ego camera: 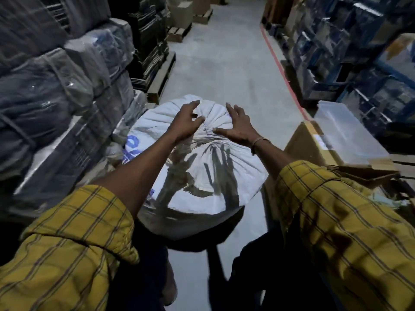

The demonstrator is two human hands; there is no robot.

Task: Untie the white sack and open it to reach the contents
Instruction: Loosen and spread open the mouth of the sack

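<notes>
Setting: warehouse aisle with a pale concrete floor (226, 63) running away from the camera, goods stacked along both sides.
White sack (197, 167): stands full and rounded on the floor in the middle of the aisle, directly in front of the person; its top is gathered shut, the folds radiating from a bunched knot (202, 133) near the centre of the top face. Blue printed lettering (132, 149) shows on the sack's left flank.
Left hand (186, 122): over the sack's top, just left of the knot, fingers spread and curled, gripping nothing; whether the heel of the hand touches the cloth cannot be told.
Right hand (238, 126): over the sack's top, just right of the knot, fingers splayed wide, thumb pointing toward the knot, holding nothing. A thin band (258, 142) circles its wrist.
Shadows: both hands cast dark finger shadows on the near side of the sack.
Sleeves (74, 243): yellow checked cloth, rolled up on both forearms, nearer the camera than the sack.
Left of the sack: plastic-wrapped bales (45, 90) piled high, close against its side; beyond them, wooden pallets (161, 79).
Right of the sack: a brown cardboard box (312, 144), just beside it.
Far right of the sack: blue shelving (359, 52) behind a red floor line (283, 70).
</notes>
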